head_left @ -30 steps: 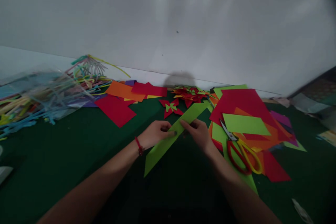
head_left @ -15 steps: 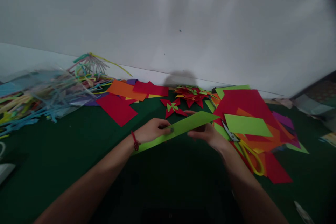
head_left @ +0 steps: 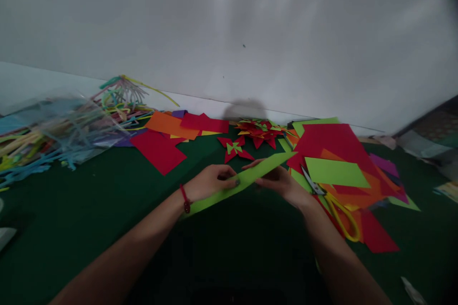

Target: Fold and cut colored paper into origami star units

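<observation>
A light green strip of paper (head_left: 259, 170) is held in the air over the table, slanting up to the right. My left hand (head_left: 209, 182) pinches it near the middle, thumb on the near face. My right hand (head_left: 282, 187) grips its right part from behind, with some fingers hidden by the paper. Just beyond the hands lies a red paper star with a green centre (head_left: 229, 149). Behind that is a pile of red, green and yellow paper stars (head_left: 261, 129). Yellow-handled scissors (head_left: 338, 212) rest on paper sheets to the right of my right hand.
Coloured pipe cleaners, some under clear plastic (head_left: 78, 126), spread over the left side. Red and orange paper pieces (head_left: 161, 152) lie beside them. A heap of red, green, orange and purple sheets (head_left: 329, 138) covers the right. A whitish wall (head_left: 161, 24) stands behind the green tabletop (head_left: 89, 219).
The green paper has tilted, so its face looks narrower, and its right tip sits slightly lower. Both hands keep hold of it and have shifted only a little.
</observation>
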Action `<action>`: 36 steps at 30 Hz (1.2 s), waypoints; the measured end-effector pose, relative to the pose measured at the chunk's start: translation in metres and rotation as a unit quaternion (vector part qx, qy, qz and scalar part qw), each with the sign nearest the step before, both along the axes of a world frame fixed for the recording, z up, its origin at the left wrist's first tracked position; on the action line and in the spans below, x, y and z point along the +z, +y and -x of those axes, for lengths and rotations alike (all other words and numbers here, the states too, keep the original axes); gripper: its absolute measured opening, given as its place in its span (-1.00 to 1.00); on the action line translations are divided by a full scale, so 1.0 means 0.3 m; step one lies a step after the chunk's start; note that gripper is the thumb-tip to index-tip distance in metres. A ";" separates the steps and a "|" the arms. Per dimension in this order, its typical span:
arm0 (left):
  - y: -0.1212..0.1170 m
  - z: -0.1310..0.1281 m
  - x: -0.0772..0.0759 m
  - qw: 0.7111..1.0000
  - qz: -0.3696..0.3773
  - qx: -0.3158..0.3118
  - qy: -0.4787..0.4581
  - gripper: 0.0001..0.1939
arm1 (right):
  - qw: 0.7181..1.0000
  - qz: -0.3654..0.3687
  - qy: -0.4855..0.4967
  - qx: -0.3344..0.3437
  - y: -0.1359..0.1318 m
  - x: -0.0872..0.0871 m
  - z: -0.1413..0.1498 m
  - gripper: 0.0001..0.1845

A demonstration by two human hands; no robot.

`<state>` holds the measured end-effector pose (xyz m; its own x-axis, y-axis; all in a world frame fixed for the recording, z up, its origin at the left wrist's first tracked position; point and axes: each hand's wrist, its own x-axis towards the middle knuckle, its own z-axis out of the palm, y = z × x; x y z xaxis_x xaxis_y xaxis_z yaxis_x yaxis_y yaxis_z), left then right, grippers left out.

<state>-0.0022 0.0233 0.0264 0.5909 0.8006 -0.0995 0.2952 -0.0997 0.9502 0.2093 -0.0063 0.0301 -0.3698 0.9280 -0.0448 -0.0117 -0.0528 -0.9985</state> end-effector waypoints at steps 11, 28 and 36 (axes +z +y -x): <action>-0.032 -0.049 -0.047 0.997 0.040 0.031 -0.054 -0.79 | 0.988 -0.072 -0.115 -0.074 0.031 -0.072 0.045 -0.73; -0.003 -0.038 -0.053 0.949 0.107 0.270 -0.120 -0.86 | 0.970 0.012 -0.239 -0.043 0.003 0.018 -0.016 -0.63; -0.127 -0.068 0.024 0.966 0.217 -0.122 0.067 -0.46 | 0.939 0.021 -0.345 0.000 0.031 -0.001 -0.128 -0.63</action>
